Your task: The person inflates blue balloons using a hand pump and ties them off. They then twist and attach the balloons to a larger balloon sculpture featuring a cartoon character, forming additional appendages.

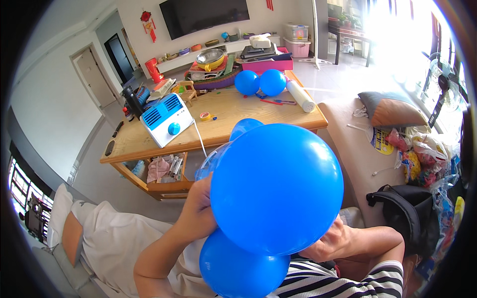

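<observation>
A large round blue balloon (278, 188) fills the middle of the view, held up in front of me. Below it a second blue balloon (243, 265) presses close, and a third blue balloon (245, 128) peeks out behind. Some clear, shiny blue-tinged film or balloon (211, 161) shows at the left side. My left hand (198, 213) is closed against the large balloon's left side, its fingertips partly hidden by it. My right hand (330, 243) is curled at the lower right of that balloon. What its fingers hold is hidden behind the balloon.
On the wooden table (233, 111) ahead lie two joined blue balloons (261, 82), a white cylinder (300, 97), yellow tape (205, 116) and a blue-and-white fan unit (167, 120). A beige sofa (348, 144) with a black backpack (405, 213) and bagged balloons stands right.
</observation>
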The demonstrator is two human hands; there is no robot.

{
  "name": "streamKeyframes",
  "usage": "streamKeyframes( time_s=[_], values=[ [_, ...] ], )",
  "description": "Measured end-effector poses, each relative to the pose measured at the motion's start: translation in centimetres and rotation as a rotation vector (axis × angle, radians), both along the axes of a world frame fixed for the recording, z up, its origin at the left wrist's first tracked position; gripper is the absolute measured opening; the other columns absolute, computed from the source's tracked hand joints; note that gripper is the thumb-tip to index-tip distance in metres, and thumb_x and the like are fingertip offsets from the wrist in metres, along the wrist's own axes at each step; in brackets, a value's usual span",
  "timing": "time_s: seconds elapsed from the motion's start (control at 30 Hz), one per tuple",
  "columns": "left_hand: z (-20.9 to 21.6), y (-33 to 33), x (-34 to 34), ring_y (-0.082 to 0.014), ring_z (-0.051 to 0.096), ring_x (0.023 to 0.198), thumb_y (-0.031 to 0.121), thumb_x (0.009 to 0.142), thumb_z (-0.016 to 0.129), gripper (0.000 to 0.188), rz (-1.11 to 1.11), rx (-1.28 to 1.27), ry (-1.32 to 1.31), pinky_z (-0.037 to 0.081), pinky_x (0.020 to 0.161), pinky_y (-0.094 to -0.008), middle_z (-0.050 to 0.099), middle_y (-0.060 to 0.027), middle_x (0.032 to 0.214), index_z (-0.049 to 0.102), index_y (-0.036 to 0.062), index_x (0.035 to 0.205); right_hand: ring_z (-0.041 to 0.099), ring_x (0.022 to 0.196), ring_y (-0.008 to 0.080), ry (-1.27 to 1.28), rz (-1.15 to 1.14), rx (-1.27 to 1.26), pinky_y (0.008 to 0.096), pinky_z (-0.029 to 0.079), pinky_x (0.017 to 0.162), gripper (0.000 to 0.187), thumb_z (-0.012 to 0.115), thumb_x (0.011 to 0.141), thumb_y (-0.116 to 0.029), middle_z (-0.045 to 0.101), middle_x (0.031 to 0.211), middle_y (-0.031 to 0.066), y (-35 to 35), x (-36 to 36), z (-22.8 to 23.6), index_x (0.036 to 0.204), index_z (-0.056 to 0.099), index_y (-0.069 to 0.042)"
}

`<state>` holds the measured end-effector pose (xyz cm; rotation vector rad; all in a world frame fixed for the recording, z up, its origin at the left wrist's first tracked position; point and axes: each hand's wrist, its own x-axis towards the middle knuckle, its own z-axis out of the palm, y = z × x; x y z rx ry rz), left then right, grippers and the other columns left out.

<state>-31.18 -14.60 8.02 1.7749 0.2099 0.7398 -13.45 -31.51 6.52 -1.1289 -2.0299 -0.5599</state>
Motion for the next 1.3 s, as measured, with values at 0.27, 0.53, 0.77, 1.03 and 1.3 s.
streamKeyframes(
  time_s=[0.27, 0.53, 0.77, 1.03, 1.3],
  values=[
    [2.1, -0.4, -0.5, -0.0144, 0.055, 0.076, 0.006, 0.08, 0.057, 0.01, 0.088, 0.089, 0.114, 0.045, 0.07, -0.0294, 0.06, -0.0094, 0.088, 0.057, -0.0004, 0.088, 0.058, 0.063, 0.0161, -0.034, -0.031, 0.047, 0.0245, 0.047, 0.049, 0.028, 0.06, 0.068, -0.013, 0.06, 0.085, 0.0102, 1.1, -1.1, 0.0, 0.095, 0.062, -0.006],
    [4.7, -2.2, -2.3, -0.0138, 0.054, 0.075, 0.007, 0.082, 0.054, 0.011, 0.235, 0.249, 0.151, 0.044, 0.067, -0.0271, 0.058, -0.0097, 0.088, 0.058, 0.0008, 0.09, 0.056, 0.065, 0.0162, -0.15, -0.199, 0.007, 0.0273, 0.047, 0.051, 0.02, 0.062, 0.064, -0.017, 0.055, 0.081, 0.0078, 1.6, -1.7, 1.1, 0.082, 0.061, -0.009],
    [6.3, -3.6, -3.6, -0.0209, 0.053, 0.061, 0.012, 0.069, 0.072, 0.013, 0.368, 0.787, 0.184, 0.042, 0.053, -0.0301, 0.055, -0.0083, 0.08, 0.067, 0.0058, 0.08, 0.058, 0.065, 0.0173, -0.066, -0.145, -0.02, 0.0287, 0.048, 0.054, 0.023, 0.064, 0.063, -0.014, 0.057, 0.078, 0.0085, 3.3, -3.1, 1.8, 0.083, 0.059, -0.004],
    [9.2, -2.9, -2.0, -0.0193, 0.045, 0.053, 0.014, 0.057, 0.069, 0.011, 0.279, 1.271, 0.136, 0.033, 0.049, -0.0315, 0.04, -0.004, 0.062, 0.063, 0.0068, 0.063, 0.059, 0.064, 0.0167, 0.101, -0.098, -0.062, 0.0286, 0.048, 0.054, 0.031, 0.06, 0.064, -0.009, 0.055, 0.071, 0.0061, 4.5, -3.2, 1.3, 0.093, 0.061, -0.001],
    [9.1, -5.3, -1.5, -0.0155, 0.042, 0.05, 0.017, 0.046, 0.057, 0.012, 0.15, 1.851, 0.338, 0.03, 0.049, -0.0295, 0.036, -0.0018, 0.051, 0.05, 0.006, 0.047, 0.055, 0.058, 0.0142, -0.079, -0.182, 0.03, 0.0271, 0.043, 0.047, 0.019, 0.06, 0.064, -0.008, 0.053, 0.067, 0.0044, 5.5, -5.2, 1.5, 0.081, 0.057, -0.001]
  ],
)
